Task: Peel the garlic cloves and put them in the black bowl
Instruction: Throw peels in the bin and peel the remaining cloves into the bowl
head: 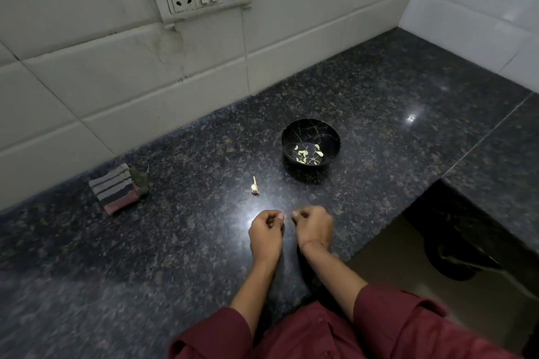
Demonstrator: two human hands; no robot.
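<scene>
Garlic piece lies beyond L hand, black bowl farther.

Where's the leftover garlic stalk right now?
In the head view the garlic stalk lies on the counter between the black bowl on its right and the striped cloth on its left, just beyond the left hand.

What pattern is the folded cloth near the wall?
The cloth: grey-and-dark stripes, pinkish edge; head view.

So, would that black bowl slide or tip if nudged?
The black bowl probably slides easily: the granite counter looks polished. Likely light, holding only a few peeled garlic cloves. Its low, wide shape suggests it won't tip.
</scene>
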